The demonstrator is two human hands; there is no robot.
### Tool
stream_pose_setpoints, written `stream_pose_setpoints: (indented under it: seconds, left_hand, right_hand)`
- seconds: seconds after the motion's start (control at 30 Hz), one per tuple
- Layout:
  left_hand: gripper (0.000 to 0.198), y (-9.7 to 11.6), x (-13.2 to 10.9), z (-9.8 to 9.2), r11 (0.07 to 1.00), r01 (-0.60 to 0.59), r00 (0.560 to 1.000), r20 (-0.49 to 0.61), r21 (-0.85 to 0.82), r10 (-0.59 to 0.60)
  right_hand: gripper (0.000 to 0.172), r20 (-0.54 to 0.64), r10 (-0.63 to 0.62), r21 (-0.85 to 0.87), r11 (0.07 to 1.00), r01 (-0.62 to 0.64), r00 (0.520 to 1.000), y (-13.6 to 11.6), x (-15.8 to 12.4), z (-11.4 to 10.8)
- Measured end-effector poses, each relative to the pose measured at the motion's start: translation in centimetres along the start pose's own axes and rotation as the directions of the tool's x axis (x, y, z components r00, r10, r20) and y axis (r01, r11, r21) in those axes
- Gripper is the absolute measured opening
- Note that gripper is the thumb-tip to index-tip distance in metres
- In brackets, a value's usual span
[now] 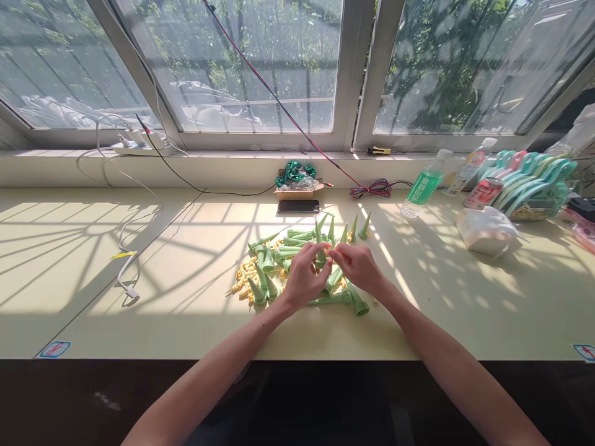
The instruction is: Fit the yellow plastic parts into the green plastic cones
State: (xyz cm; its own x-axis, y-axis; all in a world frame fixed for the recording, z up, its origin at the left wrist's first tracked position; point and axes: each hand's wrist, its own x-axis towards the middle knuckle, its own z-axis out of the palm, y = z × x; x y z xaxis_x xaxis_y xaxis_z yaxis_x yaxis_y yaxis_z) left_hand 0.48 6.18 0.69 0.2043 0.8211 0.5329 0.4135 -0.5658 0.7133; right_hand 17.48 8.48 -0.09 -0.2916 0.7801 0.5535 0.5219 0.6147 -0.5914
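Observation:
Both hands meet over a pile of green cones (292,241) and small yellow pieces (242,277) on the pale table. My left hand (307,275) is curled round a green cone (319,241) that points upward. Close against it, my right hand (357,266) has its fingers pinched together near the cone; a tiny yellowish bit shows between the fingertips, too small to make out. Several more cones stand at the back right of the pile, and a wide-mouthed cone (359,305) lies below my right hand.
Behind the pile lie a black phone (298,207) and a small cardboard box (295,194). Coiled wires (372,188), a green-labelled bottle (424,186), a red can (484,193), tissues (489,230) and teal hangers (534,186) stand right. A white cable (125,266) lies left.

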Motion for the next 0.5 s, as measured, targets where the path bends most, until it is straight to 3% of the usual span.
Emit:
stream_pose_setpoints:
  seconds: [0.17,0.5]
  left_hand:
    - [0.027,0.02,0.07,0.02,1.0,-0.001,1.0,-0.021,0.001,0.001]
    - [0.027,0.13,0.08,-0.04,1.0,0.015,1.0,-0.023,-0.017,-0.015]
  right_hand:
    - [0.022,0.012,-0.003,0.044,0.999,0.003,1.0,-0.41,-0.09,-0.19]
    - [0.021,0.027,0.006,0.031,0.999,-0.007,1.0,0.34,-0.2,0.1]
